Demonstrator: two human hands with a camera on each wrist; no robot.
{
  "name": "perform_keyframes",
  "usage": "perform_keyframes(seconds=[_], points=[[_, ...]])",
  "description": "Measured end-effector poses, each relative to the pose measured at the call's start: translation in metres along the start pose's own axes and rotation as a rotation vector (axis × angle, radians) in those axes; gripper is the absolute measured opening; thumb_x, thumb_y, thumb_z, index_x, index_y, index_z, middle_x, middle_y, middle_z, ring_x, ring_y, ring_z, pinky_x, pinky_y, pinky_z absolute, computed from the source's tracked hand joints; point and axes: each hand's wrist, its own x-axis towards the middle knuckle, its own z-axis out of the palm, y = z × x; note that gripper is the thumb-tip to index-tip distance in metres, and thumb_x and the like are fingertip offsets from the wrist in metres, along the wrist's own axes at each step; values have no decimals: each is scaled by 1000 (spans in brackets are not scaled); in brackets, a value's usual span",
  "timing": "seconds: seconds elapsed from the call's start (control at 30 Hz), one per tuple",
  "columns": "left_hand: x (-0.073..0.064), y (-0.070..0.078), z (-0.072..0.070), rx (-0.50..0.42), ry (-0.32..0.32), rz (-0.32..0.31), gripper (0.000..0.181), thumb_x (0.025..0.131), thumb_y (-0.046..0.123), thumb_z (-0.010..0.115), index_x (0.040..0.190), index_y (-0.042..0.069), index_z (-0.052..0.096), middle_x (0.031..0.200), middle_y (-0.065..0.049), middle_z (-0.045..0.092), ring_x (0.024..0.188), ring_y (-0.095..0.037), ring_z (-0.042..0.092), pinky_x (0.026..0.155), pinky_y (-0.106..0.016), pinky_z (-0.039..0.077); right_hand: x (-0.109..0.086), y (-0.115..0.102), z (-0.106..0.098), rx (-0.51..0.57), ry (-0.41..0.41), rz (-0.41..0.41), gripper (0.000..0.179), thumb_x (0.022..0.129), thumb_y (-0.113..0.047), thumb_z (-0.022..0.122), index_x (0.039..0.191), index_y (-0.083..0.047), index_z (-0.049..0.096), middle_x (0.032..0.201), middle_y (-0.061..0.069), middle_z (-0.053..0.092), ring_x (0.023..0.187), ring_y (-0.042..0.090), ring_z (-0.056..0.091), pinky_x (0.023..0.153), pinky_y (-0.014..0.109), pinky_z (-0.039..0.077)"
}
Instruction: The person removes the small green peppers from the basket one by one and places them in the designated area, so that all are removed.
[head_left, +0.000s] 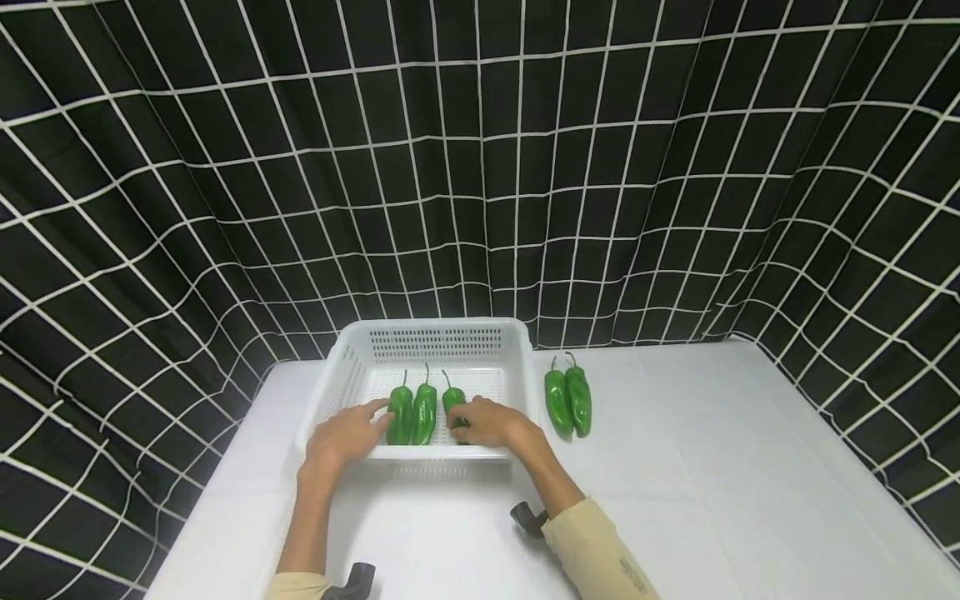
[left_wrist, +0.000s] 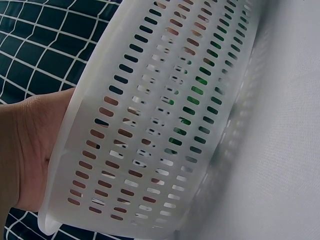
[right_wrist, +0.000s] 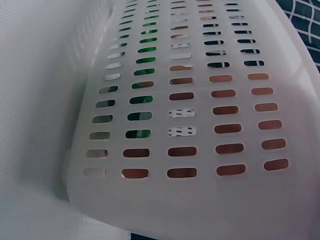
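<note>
green pepper clamped between right fingers, left fingers apart, beside another pepper

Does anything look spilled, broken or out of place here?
Nothing stands out: I see no spill or breakage. Three green peppers lie in a row in the white basket, the right hand on one, the left hand beside another. Two loose peppers lie outside on the white table, neatly together.

Three peppers are contained in the basket; two outer peppers are laid right of it, on the table.
</note>
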Motion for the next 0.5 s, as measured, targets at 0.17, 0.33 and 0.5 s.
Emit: perform_keyframes(seconds=[0.17, 0.33, 0.5], points=[[-3, 0, -1, 6, 13, 3, 55, 108, 47, 41, 154, 19, 53, 150, -21, 60, 137, -53, 55, 101, -74, 49, -2, -3, 2, 9, 81, 22, 22, 102, -24, 64, 113, -12, 78, 116, 8, 77, 131, 33, 61, 108, 54, 54], [-4, -1, -3, 6, 15, -7, 55, 108, 46, 42, 154, 18, 53, 151, -22, 59, 137, -54, 54, 102, -75, 49, 0, -7, 3, 2, 165, 34, 20, 101, -21, 68, 108, -9, 81, 107, 8, 76, 119, 31, 64, 102, 49, 56], [-4, 0, 0, -5, 6, -5, 55, 108, 47, 41, 154, 18, 53, 152, -22, 58, 139, -54, 53, 102, -74, 49, -4, -7, 4, 20, 285, 84, 15, 99, -15, 69, 108, -9, 80, 96, 6, 70, 93, 21, 61, 82, 37, 55]])
